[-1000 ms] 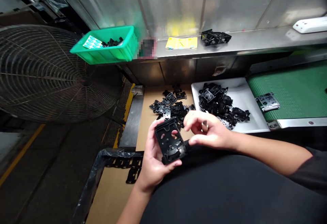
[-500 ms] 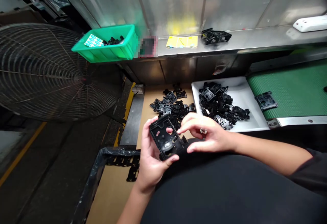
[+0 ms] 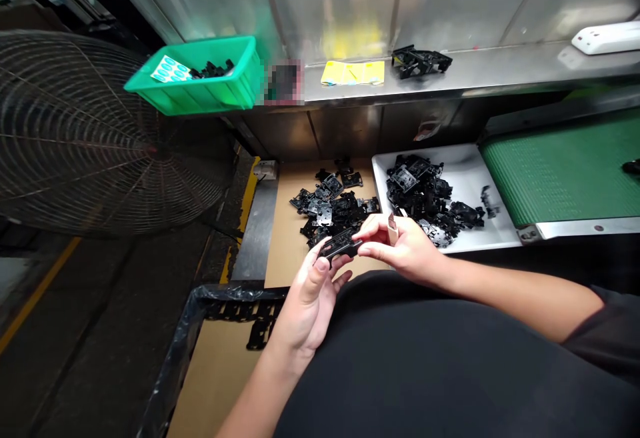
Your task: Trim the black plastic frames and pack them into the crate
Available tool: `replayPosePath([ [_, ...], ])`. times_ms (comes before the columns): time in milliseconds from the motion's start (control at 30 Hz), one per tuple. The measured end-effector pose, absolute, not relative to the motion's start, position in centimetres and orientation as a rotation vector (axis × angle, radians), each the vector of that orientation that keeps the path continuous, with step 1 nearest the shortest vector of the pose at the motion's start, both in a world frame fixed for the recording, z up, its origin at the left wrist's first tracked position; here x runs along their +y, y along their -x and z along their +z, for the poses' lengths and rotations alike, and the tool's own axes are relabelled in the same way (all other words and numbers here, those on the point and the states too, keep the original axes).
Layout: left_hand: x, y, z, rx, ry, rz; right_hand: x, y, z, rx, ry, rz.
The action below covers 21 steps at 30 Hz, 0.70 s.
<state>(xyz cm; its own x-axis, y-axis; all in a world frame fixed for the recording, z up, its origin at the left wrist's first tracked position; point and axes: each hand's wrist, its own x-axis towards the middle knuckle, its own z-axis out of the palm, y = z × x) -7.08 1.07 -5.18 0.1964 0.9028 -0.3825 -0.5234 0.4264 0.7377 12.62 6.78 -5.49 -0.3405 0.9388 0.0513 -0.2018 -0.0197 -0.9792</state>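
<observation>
My left hand (image 3: pixel 313 295) is closed round a black plastic frame-like part (image 3: pixel 340 245), tilted so that it shows nearly edge-on. At the part's right end, my right hand (image 3: pixel 400 245) pinches it between thumb and fingertips. A small pale band or strip shows at a right finger; I cannot make out which. Just beyond the hands, a heap of similar black plastic parts (image 3: pixel 345 208) lies on a cardboard sheet (image 3: pixel 280 251). To the right stands a white tray (image 3: pixel 493 231) with more black parts piled in it.
A green conveyor belt (image 3: pixel 565 171) runs at the right, with a dark part (image 3: pixel 633 167) at its far edge. On the steel shelf (image 3: pixel 480 75) are a green bin (image 3: pixel 200 95), yellow cards (image 3: pixel 353 73) and a black part (image 3: pixel 421 61). A large fan (image 3: pixel 150 151) stands left; a black-rimmed box (image 3: pixel 200 298) is below.
The held part has turned from face-up to nearly edge-on, and my right fingers have closed on its end. The part at the belt's near end has dropped into the white tray's right side, blurred.
</observation>
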Motion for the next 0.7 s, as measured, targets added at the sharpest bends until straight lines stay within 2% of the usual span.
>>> replayPosePath([
  [367, 1.0, 7.6, -5.8, 0.878, -0.534, 1.083, 6.3, -12.5, -5.4, -1.373, 0.81, 1.475],
  [700, 0.9, 10.1, -5.4, 1.004, -1.265, 1.297, 7.1, -13.4, -4.2, -1.86, 0.468, 1.115],
])
